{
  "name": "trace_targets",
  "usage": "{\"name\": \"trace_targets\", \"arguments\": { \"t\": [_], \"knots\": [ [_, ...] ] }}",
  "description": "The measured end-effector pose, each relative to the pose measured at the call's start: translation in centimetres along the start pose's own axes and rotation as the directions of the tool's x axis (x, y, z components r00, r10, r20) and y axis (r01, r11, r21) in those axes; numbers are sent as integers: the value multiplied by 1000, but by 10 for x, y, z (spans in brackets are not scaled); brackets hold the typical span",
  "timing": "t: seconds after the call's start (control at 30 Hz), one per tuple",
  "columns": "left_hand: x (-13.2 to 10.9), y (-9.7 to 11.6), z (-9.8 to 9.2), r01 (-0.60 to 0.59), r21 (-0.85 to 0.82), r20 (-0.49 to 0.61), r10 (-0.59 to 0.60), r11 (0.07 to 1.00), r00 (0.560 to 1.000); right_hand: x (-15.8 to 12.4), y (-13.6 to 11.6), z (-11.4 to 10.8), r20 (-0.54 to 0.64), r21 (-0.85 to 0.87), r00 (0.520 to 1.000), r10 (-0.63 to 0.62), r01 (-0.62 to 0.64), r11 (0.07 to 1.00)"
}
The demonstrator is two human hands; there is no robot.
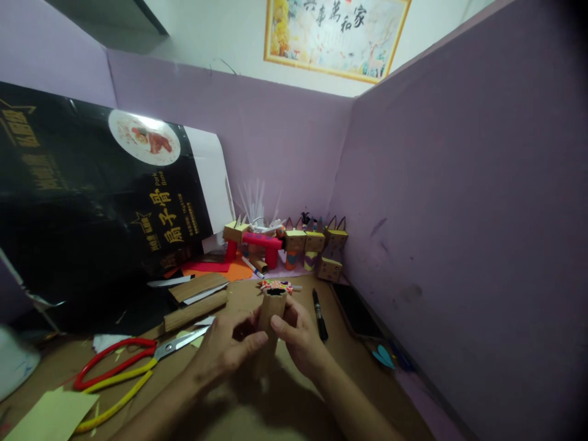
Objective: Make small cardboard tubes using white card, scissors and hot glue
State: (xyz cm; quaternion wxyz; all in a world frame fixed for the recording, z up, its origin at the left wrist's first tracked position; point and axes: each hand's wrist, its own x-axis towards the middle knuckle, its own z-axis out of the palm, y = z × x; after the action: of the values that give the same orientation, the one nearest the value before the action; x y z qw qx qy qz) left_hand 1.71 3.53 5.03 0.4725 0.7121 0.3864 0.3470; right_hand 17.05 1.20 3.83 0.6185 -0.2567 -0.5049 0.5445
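Observation:
A brown cardboard tube point(272, 312) stands nearly upright between my hands, its rough-edged open top facing me. From the left side, my left hand point(232, 346) grips it, thumb against the front. My right hand point(296, 334) wraps the other side, with its thumb near the upper front and its fingers partly hidden behind. Just beyond the tube lies a colourful patterned piece point(278, 286). To the right of my right hand rests a black marker point(320, 315).
Scissors point(160, 352) with red and yellow handles lie left, near yellow paper point(52, 413) and cardboard strips point(195, 309). A phone point(358, 312) lies along the right wall. Cardboard animal figures point(315, 242) stand at the back; a black box panel point(101, 196) leans left.

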Motion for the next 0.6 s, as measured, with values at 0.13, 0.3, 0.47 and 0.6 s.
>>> {"name": "trace_targets", "arguments": {
  "t": [0.13,0.3,0.47,0.6],
  "knots": [
    [4,9,-27,-81,320,-157,137,944,978,0,-2,3,-4,71,997,72,-72,995],
    [-5,31,-88,27,238,-538,109,971,836,2,-1,-2,-148,74,982,119,-109,991],
    [-34,30,-138,27,269,-703,177,963,689,5,2,-10,-269,47,954,136,-128,991],
    [-54,-2,-143,358,375,-412,-192,855,890,7,4,-12,-323,25,934,150,-150,988]
  ]
}}
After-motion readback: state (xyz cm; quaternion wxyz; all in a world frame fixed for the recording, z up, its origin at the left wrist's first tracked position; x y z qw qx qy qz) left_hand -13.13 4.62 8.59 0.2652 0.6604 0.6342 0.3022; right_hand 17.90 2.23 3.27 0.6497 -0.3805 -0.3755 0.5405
